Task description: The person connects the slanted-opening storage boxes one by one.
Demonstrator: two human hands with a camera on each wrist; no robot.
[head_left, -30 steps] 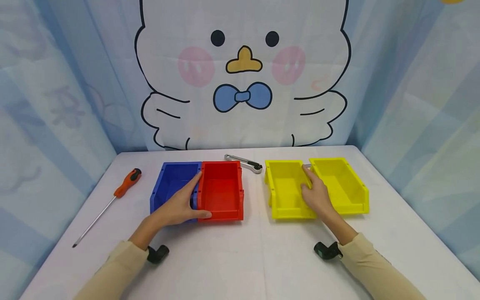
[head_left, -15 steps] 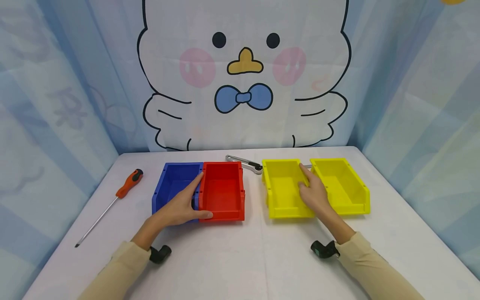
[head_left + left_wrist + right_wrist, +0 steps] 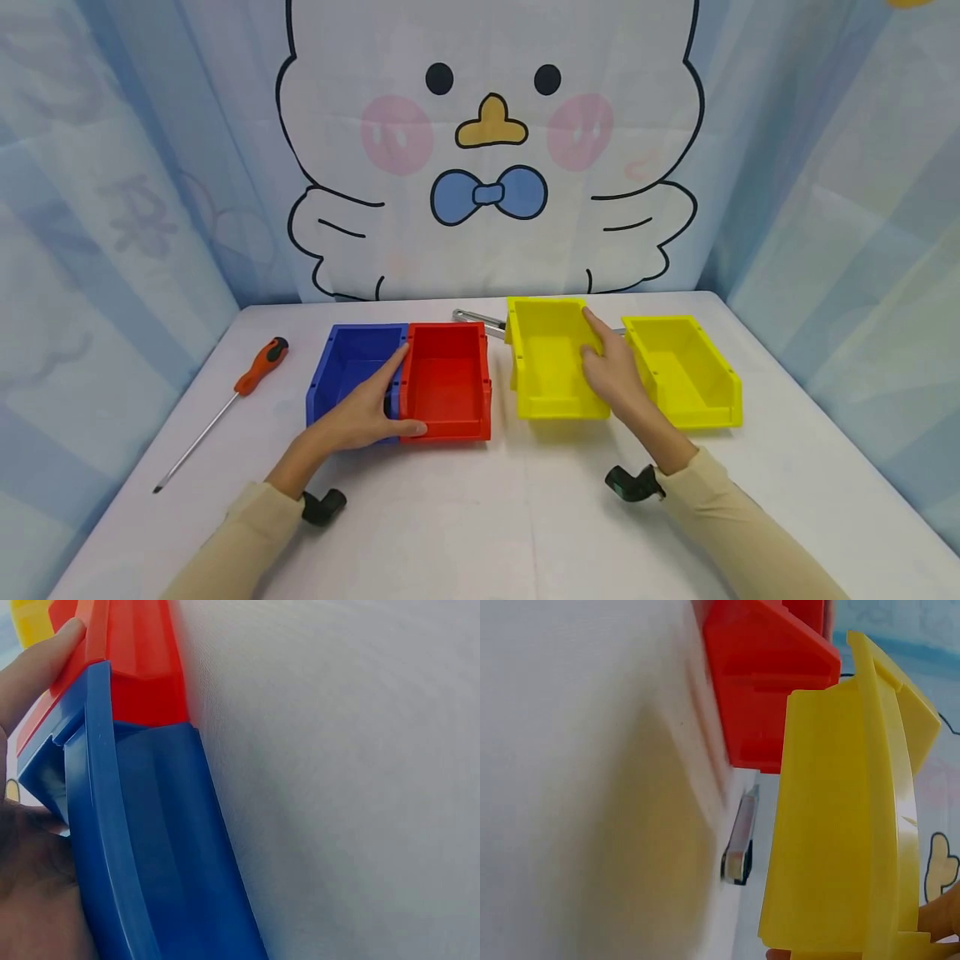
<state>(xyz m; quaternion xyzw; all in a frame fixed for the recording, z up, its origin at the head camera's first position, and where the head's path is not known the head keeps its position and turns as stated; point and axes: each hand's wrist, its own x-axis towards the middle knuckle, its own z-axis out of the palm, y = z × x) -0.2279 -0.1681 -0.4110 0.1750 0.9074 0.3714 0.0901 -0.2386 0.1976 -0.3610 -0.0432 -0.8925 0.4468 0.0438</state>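
Note:
A blue bin (image 3: 348, 354) and a red bin (image 3: 447, 379) stand side by side on the left half of the table. My left hand (image 3: 356, 417) holds the wall where they meet, thumb over the red bin's front lip and index finger reaching towards its back corner. Its other fingers are mostly hidden at the blue bin. My right hand (image 3: 618, 375) grips a yellow bin (image 3: 551, 358) by its right side. In the right wrist view this yellow bin (image 3: 817, 825) is raised off the table, with a shadow beneath, close to the red bin (image 3: 765, 675).
A second yellow bin (image 3: 686, 367) stands at the right. An orange-handled screwdriver (image 3: 258, 367) lies at the far left. Behind the held bin lies a silver metal tool (image 3: 480, 319), partly covered. A printed curtain (image 3: 487, 250) hangs behind the table.
The right hand has lifted the yellow bin and moved it left towards the red bin, away from the other yellow bin. It now covers part of the silver tool. The left hand keeps its place.

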